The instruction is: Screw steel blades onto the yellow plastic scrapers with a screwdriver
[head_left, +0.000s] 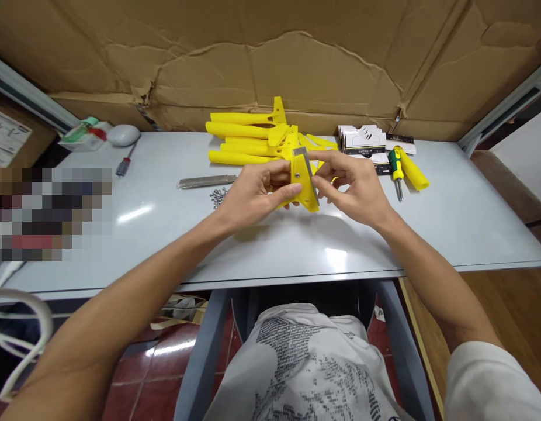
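Observation:
My left hand [259, 193] is closed round a yellow scraper [302, 181], its thumb pressed on the flat yellow head near a screw. A grey metal blade [313, 178] lies along the head's right edge. My right hand [353, 184] pinches that blade from the right with thumb and fingers. Behind the hands lie several yellow handles [239, 130] in a pile. To the left of my left hand are a stack of metal blades [207, 182] and a small heap of screws [218, 197].
Black and white packets [362, 142], a green and yellow screwdriver [397, 169] and a loose yellow handle [414, 169] lie at the right. Another screwdriver [127, 161], a white mouse [124, 135] and a small box [83, 140] are at the back left. Cardboard [314, 70] stands behind the table [463, 204].

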